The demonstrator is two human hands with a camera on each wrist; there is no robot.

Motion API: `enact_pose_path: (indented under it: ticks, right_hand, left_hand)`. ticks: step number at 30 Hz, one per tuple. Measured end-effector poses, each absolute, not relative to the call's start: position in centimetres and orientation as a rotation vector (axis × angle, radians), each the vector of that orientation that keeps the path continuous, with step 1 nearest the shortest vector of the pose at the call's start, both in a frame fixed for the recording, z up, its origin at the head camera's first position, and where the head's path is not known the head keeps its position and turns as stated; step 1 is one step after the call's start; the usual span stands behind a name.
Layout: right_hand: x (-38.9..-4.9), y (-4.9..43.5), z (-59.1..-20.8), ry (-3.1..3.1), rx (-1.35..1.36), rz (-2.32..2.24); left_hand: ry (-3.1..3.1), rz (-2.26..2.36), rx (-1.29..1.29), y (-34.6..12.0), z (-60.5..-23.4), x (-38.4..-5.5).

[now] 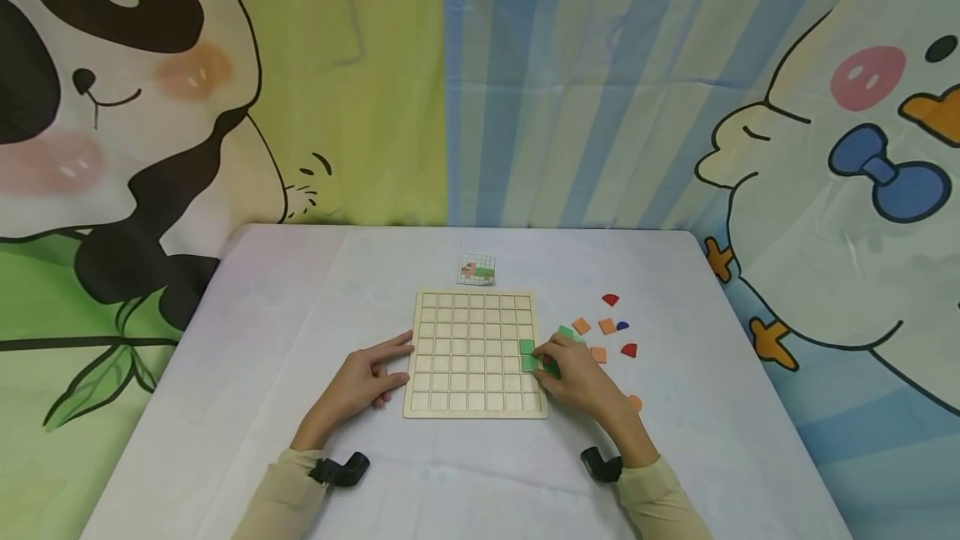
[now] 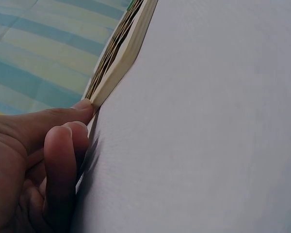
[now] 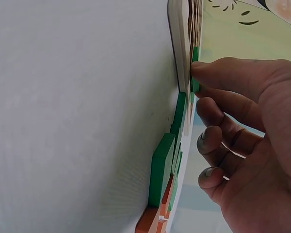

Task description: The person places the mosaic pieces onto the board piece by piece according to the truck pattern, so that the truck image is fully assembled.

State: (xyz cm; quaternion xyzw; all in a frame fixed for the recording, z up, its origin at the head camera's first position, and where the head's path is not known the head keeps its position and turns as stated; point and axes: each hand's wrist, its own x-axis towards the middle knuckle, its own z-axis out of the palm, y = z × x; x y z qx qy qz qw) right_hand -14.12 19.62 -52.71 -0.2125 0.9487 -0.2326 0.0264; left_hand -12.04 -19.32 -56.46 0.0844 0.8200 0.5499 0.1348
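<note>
Green square (image 1: 529,363) against right fingers (image 1: 552,350)

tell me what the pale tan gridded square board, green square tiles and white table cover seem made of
Pale tan gridded square board: probably wood, matte, going by its layered-looking edge. Green square tiles: painted wood or plastic, evenly coloured and smooth; the look leaves it open. White table cover: likely fabric, matte, given its soft creases.

board (image 1: 465,357) on the table (image 1: 480,482), card (image 1: 477,269) behind it. left hand (image 1: 371,371) at the board's left edge, right hand (image 1: 573,373) at its right, by two tiles (image 1: 527,347) at the end column; loose pieces (image 1: 607,326) lie right of the board.
</note>
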Motion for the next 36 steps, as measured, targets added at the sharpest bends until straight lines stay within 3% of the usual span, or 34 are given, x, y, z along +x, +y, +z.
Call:
enact_pose_path:
  ticks: [36]
  right_hand:
    - [-14.46,20.08,-52.69,2.946,-0.707,-0.763]
  left_hand:
    - [2.385,1.595,0.23,-19.25,-56.34,-12.06]
